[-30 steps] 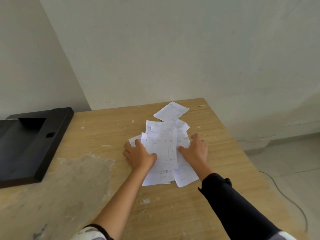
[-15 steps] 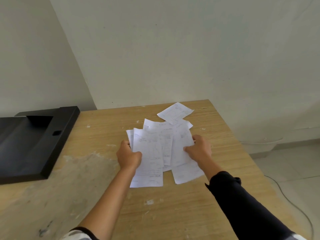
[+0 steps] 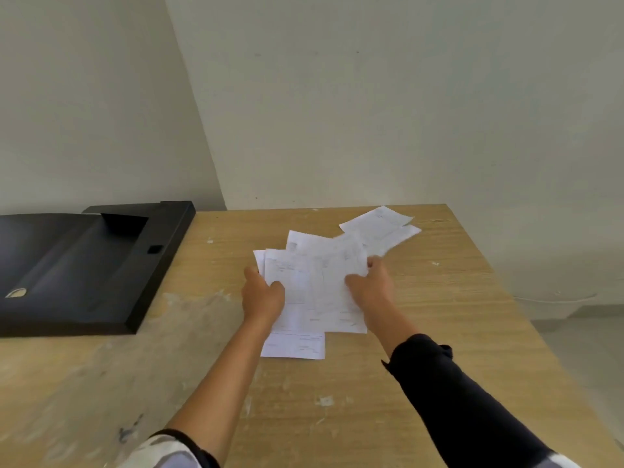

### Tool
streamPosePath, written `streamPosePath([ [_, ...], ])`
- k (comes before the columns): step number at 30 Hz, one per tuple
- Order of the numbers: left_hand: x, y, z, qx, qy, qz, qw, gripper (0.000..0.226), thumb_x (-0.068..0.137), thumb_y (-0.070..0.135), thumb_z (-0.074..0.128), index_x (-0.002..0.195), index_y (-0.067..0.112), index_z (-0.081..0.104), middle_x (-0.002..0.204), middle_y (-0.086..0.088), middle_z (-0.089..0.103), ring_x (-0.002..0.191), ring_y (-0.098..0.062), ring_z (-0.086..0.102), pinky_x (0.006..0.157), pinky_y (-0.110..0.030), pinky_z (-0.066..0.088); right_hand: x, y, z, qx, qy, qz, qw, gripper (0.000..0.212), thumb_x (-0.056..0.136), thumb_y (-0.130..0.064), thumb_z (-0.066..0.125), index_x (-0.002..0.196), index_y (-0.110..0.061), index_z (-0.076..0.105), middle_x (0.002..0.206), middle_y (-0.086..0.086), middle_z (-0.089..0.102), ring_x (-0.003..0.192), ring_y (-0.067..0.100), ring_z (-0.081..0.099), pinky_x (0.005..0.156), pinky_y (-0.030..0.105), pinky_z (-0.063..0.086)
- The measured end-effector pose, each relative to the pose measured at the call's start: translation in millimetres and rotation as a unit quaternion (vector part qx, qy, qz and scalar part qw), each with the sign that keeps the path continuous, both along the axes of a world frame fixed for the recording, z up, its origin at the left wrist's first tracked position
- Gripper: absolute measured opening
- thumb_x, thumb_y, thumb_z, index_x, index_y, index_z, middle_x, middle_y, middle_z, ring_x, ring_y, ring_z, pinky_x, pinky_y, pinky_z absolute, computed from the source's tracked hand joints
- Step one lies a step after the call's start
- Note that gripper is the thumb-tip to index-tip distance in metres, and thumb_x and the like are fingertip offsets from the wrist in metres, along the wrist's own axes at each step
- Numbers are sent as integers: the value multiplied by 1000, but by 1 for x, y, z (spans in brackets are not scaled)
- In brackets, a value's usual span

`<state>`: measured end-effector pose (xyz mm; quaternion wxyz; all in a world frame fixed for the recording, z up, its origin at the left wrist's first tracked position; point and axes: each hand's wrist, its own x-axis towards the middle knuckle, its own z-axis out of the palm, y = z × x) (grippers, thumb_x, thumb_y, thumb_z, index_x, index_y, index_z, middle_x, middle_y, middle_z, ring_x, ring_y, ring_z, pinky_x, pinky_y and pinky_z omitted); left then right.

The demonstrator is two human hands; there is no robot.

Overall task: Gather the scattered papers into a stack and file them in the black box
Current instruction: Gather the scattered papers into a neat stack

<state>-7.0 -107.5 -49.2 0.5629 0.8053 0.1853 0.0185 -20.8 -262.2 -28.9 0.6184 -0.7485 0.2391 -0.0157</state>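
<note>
From the head view, my left hand [image 3: 263, 295] and right hand [image 3: 369, 288] now pinch the two sides of the loose bundle of papers [image 3: 314, 292], thumbs on top and the other fingers tucked beneath, where a second ago both palms lay flat on the pile, pressing it against the desk [image 3: 456, 315]. The bundle's far edge has come up off the wood and the sheets have drawn closer together, though they are fanned and uneven, with one long sheet [image 3: 293, 346] hanging lower toward me. Two stray sheets [image 3: 381, 224] lie flat on the desk just beyond the bundle, near the far right corner, and have not moved. The black box [image 3: 84, 268] sits open on the desk's left side, well apart from my hands. I judge the gathering half done: the stack needs squaring, and those two far sheets must join it before anything goes into the box.
</note>
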Motion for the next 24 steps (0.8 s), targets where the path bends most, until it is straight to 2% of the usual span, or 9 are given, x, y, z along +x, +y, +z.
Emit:
streamPosePath([
  [4, 0, -4, -7, -21, -3, -6, 1000, 38, 89, 17, 50, 122, 3, 37, 105, -7, 54, 84, -20, 52, 70, -30, 40, 4, 21, -28, -58, 33, 61, 996, 33, 87, -1, 44, 119, -9, 44, 114, 6, 53, 97, 22, 53, 68, 29, 47],
  [9, 8, -5, -15, 44, -5, -38, 998, 63, 72, 4, 74, 122, 2, 36, 118, -13, 57, 105, -30, 58, 79, -34, 49, 25, 15, -32, -234, 29, 62, 970, 15, 85, 2, 38, 89, -7, 49, 101, 12, 47, 95, 27, 49, 79, 34, 43],
  [11, 13, -6, -16, 46, 8, -26, 999, 58, 68, -2, 74, 116, 1, 40, 115, -14, 58, 103, -31, 59, 76, -35, 49, 38, -2, -30, -330, 11, 70, 942, 23, 90, -4, 41, 109, -6, 52, 114, 13, 47, 109, 29, 44, 93, 36, 39],
  [13, 20, -3, -18, 37, 29, 1, 999, 48, 66, -4, 73, 107, 1, 48, 111, -15, 61, 99, -32, 60, 78, -40, 53, 55, -21, -33, -420, 22, 110, 900, 46, 92, -19, 46, 136, -12, 37, 141, 10, 37, 133, 30, 29, 107, 43, 29],
  [15, 26, 2, -21, 31, 38, 28, 998, 33, 67, -5, 70, 95, 3, 53, 103, -15, 62, 94, -33, 60, 78, -43, 54, 71, -33, -37, -450, 61, 160, 876, 59, 91, -36, 47, 143, -23, 24, 153, 3, 23, 143, 29, 11, 111, 56, 18],
  [17, 30, 7, -18, 19, 31, 44, 998, 26, 71, -7, 63, 88, 8, 52, 96, -12, 61, 89, -30, 60, 68, -36, 52, 82, -41, -37, -452, 98, 186, 867, 59, 88, -46, 48, 140, -26, 28, 149, 0, 30, 139, 29, 21, 106, 61, 23],
  [20, 34, 12, -15, 10, 16, 39, 999, 26, 74, -9, 53, 91, 11, 53, 94, -6, 59, 82, -23, 56, 51, -23, 42, 87, -45, -31, -501, 91, 201, 837, 47, 88, -50, 48, 124, -20, 47, 126, 4, 51, 117, 31, 47, 93, 54, 40],
  [22, 36, 14, -14, 8, 15, 35, 999, 28, 75, -9, 50, 94, 11, 54, 96, -6, 60, 81, -21, 55, 49, -21, 40, 83, -44, -33, -542, 47, 203, 814, 37, 93, -44, 41, 112, -15, 53, 109, 6, 58, 102, 31, 55, 84, 47, 44],
  [24, 38, 15, -15, 11, 13, 35, 999, 29, 76, -9, 49, 96, 10, 54, 97, -5, 60, 81, -21, 55, 50, -22, 41, 78, -44, -40, -533, 4, 175, 828, 30, 97, -32, 35, 102, -12, 56, 97, 5, 59, 95, 30, 57, 88, 50, 43],
])
